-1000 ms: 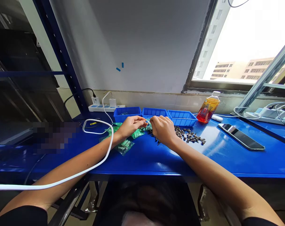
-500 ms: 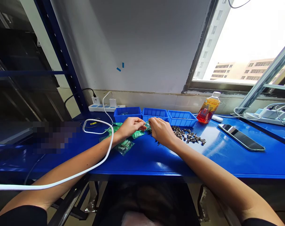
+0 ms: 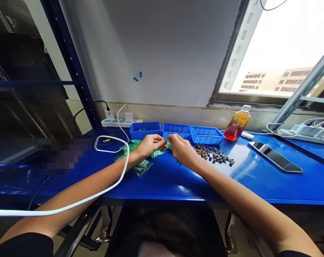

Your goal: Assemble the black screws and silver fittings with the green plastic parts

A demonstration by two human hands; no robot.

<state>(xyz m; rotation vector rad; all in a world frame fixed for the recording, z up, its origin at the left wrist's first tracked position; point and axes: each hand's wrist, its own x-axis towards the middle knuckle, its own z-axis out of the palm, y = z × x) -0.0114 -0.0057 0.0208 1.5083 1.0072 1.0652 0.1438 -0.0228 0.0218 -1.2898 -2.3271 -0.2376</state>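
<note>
My left hand point(image 3: 150, 145) is closed in a pinch above the heap of green-tinted plastic bags point(image 3: 142, 167). Whatever its fingertips hold is too small to make out. Close beside it, my right hand point(image 3: 181, 148) pinches a small clear-green plastic bag point(image 3: 169, 145), mostly hidden by the fingers. The fingertips of both hands nearly meet. Small dark metal screw-like parts point(image 3: 216, 156) lie in a loose pile to the right of my right hand, some of them behind it.
Three blue bins, left point(image 3: 140, 132), middle point(image 3: 178, 130) and right point(image 3: 207, 135), line the back. A drink bottle point(image 3: 236, 125) and a phone point(image 3: 274, 157) are at right. A white cable point(image 3: 108, 188) passes over my left forearm. Power strips point(image 3: 117, 123) stand along the wall.
My fingertips have drawn slightly apart at the small bag, which now shows at the right fingers. Otherwise the hands stay in nearly the same place.
</note>
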